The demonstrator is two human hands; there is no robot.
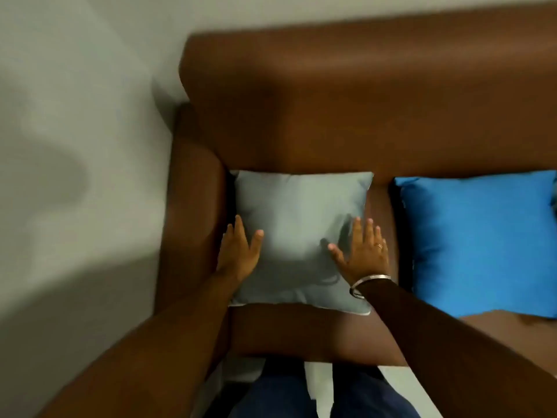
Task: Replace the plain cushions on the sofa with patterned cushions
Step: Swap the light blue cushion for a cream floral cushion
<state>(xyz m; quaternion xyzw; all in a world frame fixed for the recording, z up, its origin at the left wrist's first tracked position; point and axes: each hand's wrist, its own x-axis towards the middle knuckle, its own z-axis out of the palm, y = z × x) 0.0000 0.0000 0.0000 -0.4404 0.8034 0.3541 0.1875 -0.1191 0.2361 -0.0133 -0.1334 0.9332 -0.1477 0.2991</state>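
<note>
A plain grey cushion (pixel 301 236) is seen lying flat on the seat of a brown sofa (pixel 331 101), against its armrest. The left hand (pixel 239 251) is laid open along the cushion's left edge, the right hand (pixel 361 248) spread flat on its right edge. A plain blue cushion (pixel 479 242) is set just beside, further from the armrest.

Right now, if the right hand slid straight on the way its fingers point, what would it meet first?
Probably the sofa backrest. The right hand lies on the grey cushion, fingers aimed at it; depth is unclear.
</note>
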